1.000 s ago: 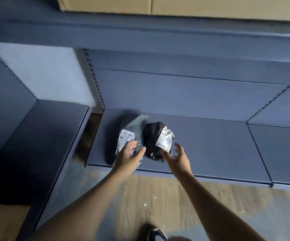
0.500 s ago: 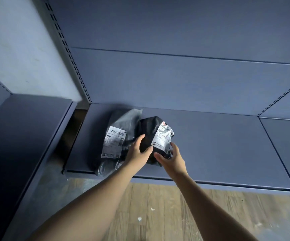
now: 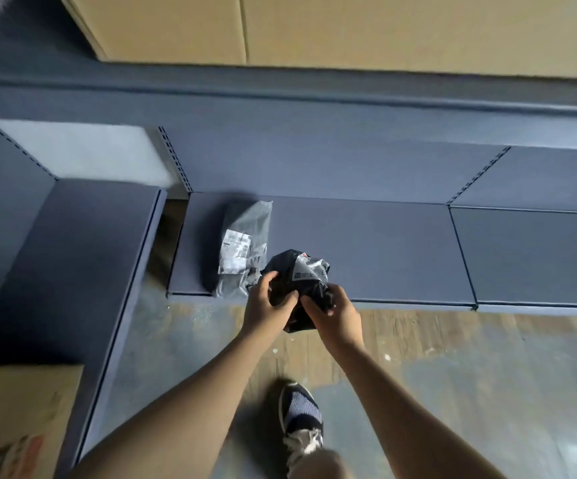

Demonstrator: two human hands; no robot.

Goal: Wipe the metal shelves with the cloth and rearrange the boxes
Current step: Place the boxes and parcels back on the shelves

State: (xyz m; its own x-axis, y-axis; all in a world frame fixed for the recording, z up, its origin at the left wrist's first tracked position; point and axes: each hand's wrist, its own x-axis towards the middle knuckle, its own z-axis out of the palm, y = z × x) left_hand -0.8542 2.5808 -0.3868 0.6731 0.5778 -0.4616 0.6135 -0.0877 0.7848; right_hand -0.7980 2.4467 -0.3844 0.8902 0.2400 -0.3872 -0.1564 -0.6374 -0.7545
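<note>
A crumpled black plastic parcel with a white label is held over the front edge of the bottom metal shelf. My left hand grips its left side and my right hand grips its right side, fingers curled round it. A grey plastic parcel with a white label lies flat on the same shelf, just to the left. No cloth is in view.
A large cardboard box sits on the shelf above. Another cardboard box stands at the lower left beside a side shelf. The floor is wood planks; my shoe is below the hands.
Both hands have closed round the black parcel and drawn it back off the shelf toward me. The camera view has pulled back and up. The grey parcel stays put.
</note>
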